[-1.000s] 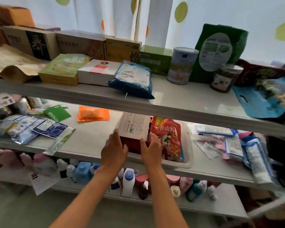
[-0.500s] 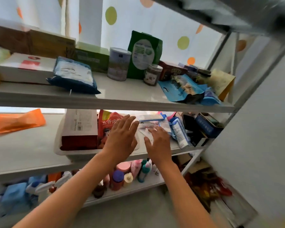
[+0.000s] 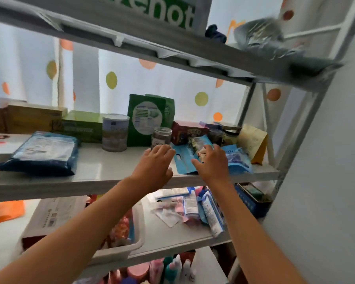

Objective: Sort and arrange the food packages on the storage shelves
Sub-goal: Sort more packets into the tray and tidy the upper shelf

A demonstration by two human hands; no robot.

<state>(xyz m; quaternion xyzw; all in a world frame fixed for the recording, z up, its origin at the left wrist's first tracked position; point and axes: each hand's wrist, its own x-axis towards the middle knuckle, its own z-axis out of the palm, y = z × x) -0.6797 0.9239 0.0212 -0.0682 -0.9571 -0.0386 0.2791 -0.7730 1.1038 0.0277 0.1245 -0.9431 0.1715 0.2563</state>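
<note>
Head view: both hands reach over the front edge of the middle shelf [image 3: 90, 181] of a white storage rack. Left hand [image 3: 155, 165] hovers with fingers straight and spread, holding nothing, just in front of a small clear jar [image 3: 162, 137] with dark contents. Right hand [image 3: 212, 162] lies with fingers extended on a flat blue pouch [image 3: 190, 158] that bears a picture panel; whether the fingertips curl round its far edge cannot be told, and its print is too blurred to read. A second blue pouch [image 3: 239, 160] lies just right of that hand, beside a tan paper bag [image 3: 252, 142].

Behind the hands stand a green stand-up bag [image 3: 147, 119] with a round white label, a cylindrical tin [image 3: 115, 132] and a dark red carton [image 3: 188, 133]; green and brown boxes line the back at left. A dark blue flat package [image 3: 41, 153] lies at the shelf's left front.

On the shelf above, a green sign [image 3: 168, 15] shows large white letters, apparently "ehot", cut off by the frame.

On the shelf below, a white bin [image 3: 119, 253] holds a white-and-red box [image 3: 55, 216] with small print, and loose sachets [image 3: 178, 210] lie to its right. Bottles [image 3: 172, 267] stand on the lowest shelf.
</note>
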